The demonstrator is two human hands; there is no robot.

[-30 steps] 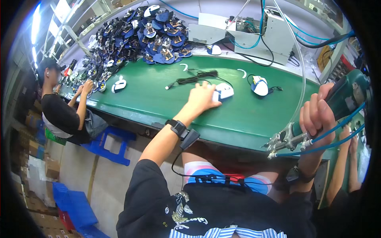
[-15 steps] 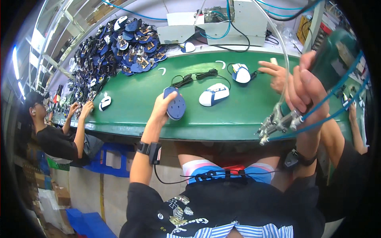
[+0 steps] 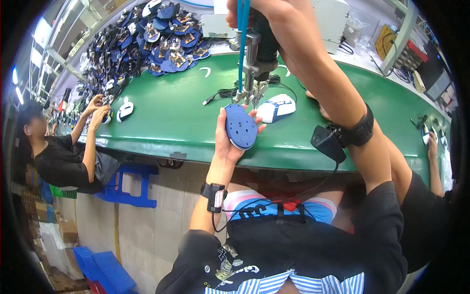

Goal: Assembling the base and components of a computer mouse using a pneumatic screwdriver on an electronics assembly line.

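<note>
Mouse base (image 3: 242, 131) in matt plastic

I wear a black T-shirt (image 3: 293, 250) with white-and-gold prints (image 3: 225, 269) on its left chest and blue-and-white striped cloth (image 3: 330, 284) at its near edge. Beyond the shirt's hem are blue, white and pink shorts (image 3: 316, 211) with black lettering. Past its sleeves (image 3: 384, 210), black wrist straps (image 3: 361, 126) carry black boxes (image 3: 326, 143) with thin cables; my left hand (image 3: 226, 142) and right hand (image 3: 269, 7) are bare.

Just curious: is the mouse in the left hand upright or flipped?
Flipped: the mouse shows its flat blue, hole-dotted base facing up in the left hand.
</note>
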